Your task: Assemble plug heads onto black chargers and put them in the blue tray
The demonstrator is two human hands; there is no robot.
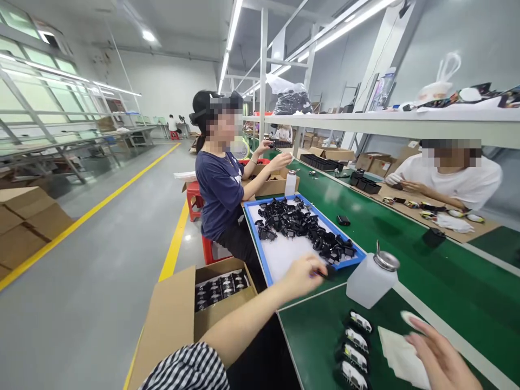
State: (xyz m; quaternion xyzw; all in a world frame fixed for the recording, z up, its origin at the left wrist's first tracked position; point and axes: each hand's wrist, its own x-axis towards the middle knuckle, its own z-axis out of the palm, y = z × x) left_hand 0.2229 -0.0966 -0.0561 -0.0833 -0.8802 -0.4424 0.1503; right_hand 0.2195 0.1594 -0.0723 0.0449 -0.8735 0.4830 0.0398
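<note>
My left hand (303,273) reaches out to the near edge of a blue-rimmed white tray (260,254) and is closed on a small black plug part (330,271). The tray holds a heap of several black plug parts (304,225). My right hand (441,357) hovers at the lower right with fingers spread, over a white cloth (400,355) on the green bench. A row of several black-and-white plug parts (354,346) lies left of the cloth. A white dispenser bottle (371,281) with a metal top stands between my hands.
A seated person (221,179) works at the same green bench (447,271) beyond the tray. Another person (450,173) sits across it on the right. An open carton (182,314) of black parts stands on the floor at my left. A shelf (385,122) runs overhead.
</note>
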